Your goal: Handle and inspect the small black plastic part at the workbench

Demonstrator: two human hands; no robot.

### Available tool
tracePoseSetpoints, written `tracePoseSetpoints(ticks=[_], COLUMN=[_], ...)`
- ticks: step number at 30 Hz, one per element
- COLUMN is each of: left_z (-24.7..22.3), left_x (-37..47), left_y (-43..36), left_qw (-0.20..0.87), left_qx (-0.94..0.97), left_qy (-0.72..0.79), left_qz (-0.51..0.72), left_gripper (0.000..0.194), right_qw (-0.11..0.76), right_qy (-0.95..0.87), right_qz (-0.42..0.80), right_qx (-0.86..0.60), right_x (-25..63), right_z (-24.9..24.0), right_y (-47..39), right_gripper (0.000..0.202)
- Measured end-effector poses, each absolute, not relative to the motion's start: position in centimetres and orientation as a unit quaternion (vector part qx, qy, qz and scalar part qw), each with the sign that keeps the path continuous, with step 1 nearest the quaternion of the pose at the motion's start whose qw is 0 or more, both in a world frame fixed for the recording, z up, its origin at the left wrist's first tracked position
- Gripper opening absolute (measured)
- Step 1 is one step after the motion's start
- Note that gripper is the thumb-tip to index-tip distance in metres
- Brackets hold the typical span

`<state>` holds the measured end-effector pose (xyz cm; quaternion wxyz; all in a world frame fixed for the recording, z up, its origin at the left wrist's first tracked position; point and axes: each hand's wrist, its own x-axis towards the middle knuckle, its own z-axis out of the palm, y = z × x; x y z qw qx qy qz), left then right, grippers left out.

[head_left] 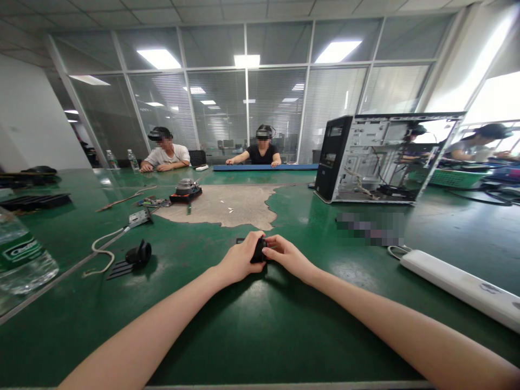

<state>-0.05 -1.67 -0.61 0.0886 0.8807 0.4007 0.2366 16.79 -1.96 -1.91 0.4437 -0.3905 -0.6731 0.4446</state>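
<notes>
My left hand (244,258) is wrapped round a small black part (259,251), just above the green table (260,336). From the other side, the thumb and fingertips of my right hand (284,254) pinch the same part. Its exact kind is hidden, as my fingers cover most of it. A flat black end of it sticks out behind my left hand. To the left lies a black plastic piece (138,252) with a round top and a ribbed strip. Beside that is a grey cable (99,252) running to a small metal bracket (140,218).
An opened computer case (335,160) stands at the right, behind a white power strip (455,279). A CPU cooler (186,190) sits on the bare patch (231,206). At the left edge is a water bottle (24,254). Other people (168,154) sit across and to the right.
</notes>
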Motion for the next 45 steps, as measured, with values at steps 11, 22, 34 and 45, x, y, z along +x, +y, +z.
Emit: tracePoseSetpoints(ticks=[11, 22, 34, 45], left_z=[-0.6, -0.5, -0.6, -0.6], left_x=[0.0, 0.0, 0.0, 0.0], left_y=[-1.7, -1.8, -1.8, -1.7], left_qw=[0.100, 0.102, 0.097, 0.104], left_qx=[0.879, 0.879, 0.880, 0.874], left_qy=[0.396, 0.394, 0.396, 0.408], left_qz=[0.246, 0.248, 0.244, 0.243], left_gripper=[0.061, 0.061, 0.060, 0.063], right_qw=[0.477, 0.466, 0.441, 0.474], right_qy=[-0.684, -0.709, -0.694, -0.685], right_qz=[0.408, 0.392, 0.432, 0.406], right_qx=[-0.370, -0.357, -0.371, -0.375], right_x=[16.4, 16.6, 16.7, 16.5], right_z=[-1.2, -1.2, -1.5, -1.2], right_y=[-2.6, -3.0, -2.5, -2.4], right_gripper=[0.024, 0.022, 0.025, 0.028])
